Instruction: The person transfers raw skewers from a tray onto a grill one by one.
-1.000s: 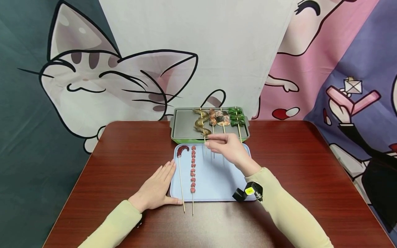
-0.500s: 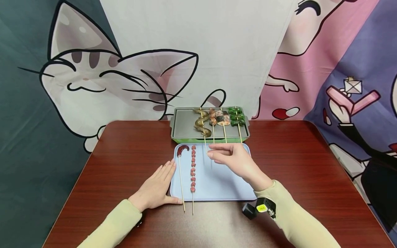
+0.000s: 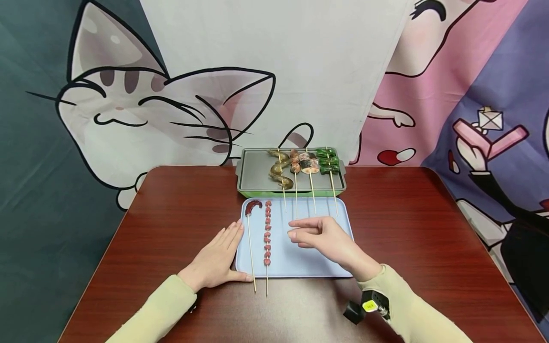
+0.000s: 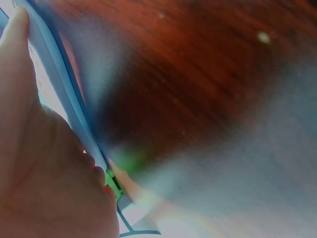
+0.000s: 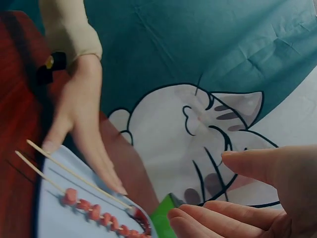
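Observation:
My left hand (image 3: 216,259) lies along the left edge of the light blue tray (image 3: 309,267), fingers straight and thumb at the near corner. Over the tray's right half hovers my right hand (image 3: 328,240), with a gap between thumb and fingers and nothing held. On the tray lie a dark red tentacle skewer (image 3: 251,207) and a skewer of small red meat pieces (image 3: 267,240). Behind it, the grey grill pan (image 3: 257,176) carries a skewer of curled brown shrimp (image 3: 280,181), a reddish-brown meat skewer (image 3: 294,162), a fish-chunk skewer (image 3: 309,163) and a green pepper skewer (image 3: 329,162).
The grill pan sits on a green base (image 3: 266,194) right behind the tray. Sticks of the pan's skewers reach out over the tray's far part. A reddish-brown wooden table (image 3: 184,205) holds everything, with a cartoon-printed cloth (image 3: 317,71) hanging behind.
My right hand has let go of the shrimp skewer's stick and drawn back toward me over the tray. The shrimp skewer stays on the pan. My left hand has kept its place.

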A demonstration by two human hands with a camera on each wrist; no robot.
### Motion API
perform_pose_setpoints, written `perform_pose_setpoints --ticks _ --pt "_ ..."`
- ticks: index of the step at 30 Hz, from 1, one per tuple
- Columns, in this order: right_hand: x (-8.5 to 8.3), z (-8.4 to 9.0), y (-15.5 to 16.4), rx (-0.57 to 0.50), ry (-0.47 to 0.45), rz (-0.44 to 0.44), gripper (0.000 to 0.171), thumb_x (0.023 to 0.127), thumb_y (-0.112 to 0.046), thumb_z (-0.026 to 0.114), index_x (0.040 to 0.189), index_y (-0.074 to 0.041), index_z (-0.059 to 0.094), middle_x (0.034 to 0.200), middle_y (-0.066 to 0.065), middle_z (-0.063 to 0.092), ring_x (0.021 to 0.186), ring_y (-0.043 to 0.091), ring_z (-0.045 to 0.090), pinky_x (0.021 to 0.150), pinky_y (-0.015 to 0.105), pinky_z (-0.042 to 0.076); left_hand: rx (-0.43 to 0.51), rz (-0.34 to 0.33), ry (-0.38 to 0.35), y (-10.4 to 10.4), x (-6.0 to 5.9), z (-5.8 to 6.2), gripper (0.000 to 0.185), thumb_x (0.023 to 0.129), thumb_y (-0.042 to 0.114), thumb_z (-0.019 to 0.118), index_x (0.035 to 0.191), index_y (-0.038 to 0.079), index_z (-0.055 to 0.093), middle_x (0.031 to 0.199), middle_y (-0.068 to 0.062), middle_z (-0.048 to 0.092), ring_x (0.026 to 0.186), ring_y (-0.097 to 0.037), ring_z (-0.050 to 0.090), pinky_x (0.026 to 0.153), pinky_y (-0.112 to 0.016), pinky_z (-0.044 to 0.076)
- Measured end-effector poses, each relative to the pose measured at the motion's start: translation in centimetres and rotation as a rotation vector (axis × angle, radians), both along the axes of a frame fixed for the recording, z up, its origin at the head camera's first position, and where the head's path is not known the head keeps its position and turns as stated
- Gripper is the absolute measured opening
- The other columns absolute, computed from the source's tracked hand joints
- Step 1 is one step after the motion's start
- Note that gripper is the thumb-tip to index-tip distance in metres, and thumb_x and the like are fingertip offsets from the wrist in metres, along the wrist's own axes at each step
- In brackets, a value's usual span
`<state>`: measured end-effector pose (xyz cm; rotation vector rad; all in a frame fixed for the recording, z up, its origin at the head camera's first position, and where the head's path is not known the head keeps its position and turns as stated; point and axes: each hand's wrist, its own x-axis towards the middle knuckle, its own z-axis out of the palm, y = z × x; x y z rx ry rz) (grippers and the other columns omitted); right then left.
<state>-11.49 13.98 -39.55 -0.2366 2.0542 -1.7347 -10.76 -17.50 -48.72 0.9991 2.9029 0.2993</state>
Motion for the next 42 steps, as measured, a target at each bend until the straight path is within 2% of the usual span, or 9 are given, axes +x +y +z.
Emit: perform_pose_setpoints --ticks 9,16,22,32,42 --pt "1.6 -2.1 -0.4 -0.023 -0.048 0.052 0.050 0.094 -0.021 0.074 0.131 0.011 0.062 0.112 0.021 0.072 0.103 0.024 0.071 0.089 0.038 0.058 -0.005 -0.003 0.011 0.0 0.0 -0.2 0.123 0.081 0.078 0.064 0.155 -0.013 0.026 0.163 -0.027 0.021 0.150 -0.039 0.022 0.121 -0.049 0.022" --pt "2.8 -4.1 -1.2 -0.086 -0.121 0.082 0.049 0.093 -0.012 0.071 0.130 0.018 0.059 0.109 0.026 0.072 0.097 0.024 0.071 0.086 0.042 0.059 0.001 -0.003 0.011 0.0 0.0 -0.2 0.123 0.081 0.077 0.065 0.155 -0.013 0.026 0.163 -0.027 0.021 0.150 -0.039 0.022 0.121 -0.049 0.021" --pt "4.1 -5.9 -2.2 -0.098 -0.201 0.125 0.046 0.092 -0.011 0.072 0.127 0.017 0.061 0.100 0.023 0.074 0.095 0.034 0.072 0.081 0.042 0.060 -0.002 -0.001 0.011 -0.1 0.1 -0.2 0.122 0.081 0.078 0.064 0.155 -0.013 0.026 0.163 -0.027 0.022 0.150 -0.039 0.022 0.121 -0.049 0.022" --pt "5.6 -7.6 -3.5 -0.145 -0.293 0.147 0.042 0.092 -0.009 0.071 0.125 0.016 0.063 0.099 0.023 0.074 0.092 0.027 0.073 0.080 0.040 0.061 0.005 0.001 0.012 0.0 0.1 0.0 0.122 0.082 0.076 0.066 0.155 -0.013 0.025 0.163 -0.027 0.022 0.149 -0.039 0.024 0.120 -0.050 0.023" --pt "6.2 -8.9 -4.7 -0.259 -0.437 0.133 0.043 0.093 -0.006 0.069 0.127 0.017 0.058 0.103 0.025 0.073 0.094 0.031 0.073 0.083 0.040 0.060 0.003 0.002 0.007 0.0 0.1 0.0 0.122 0.082 0.077 0.065 0.155 -0.013 0.025 0.163 -0.027 0.022 0.150 -0.039 0.023 0.120 -0.050 0.023"
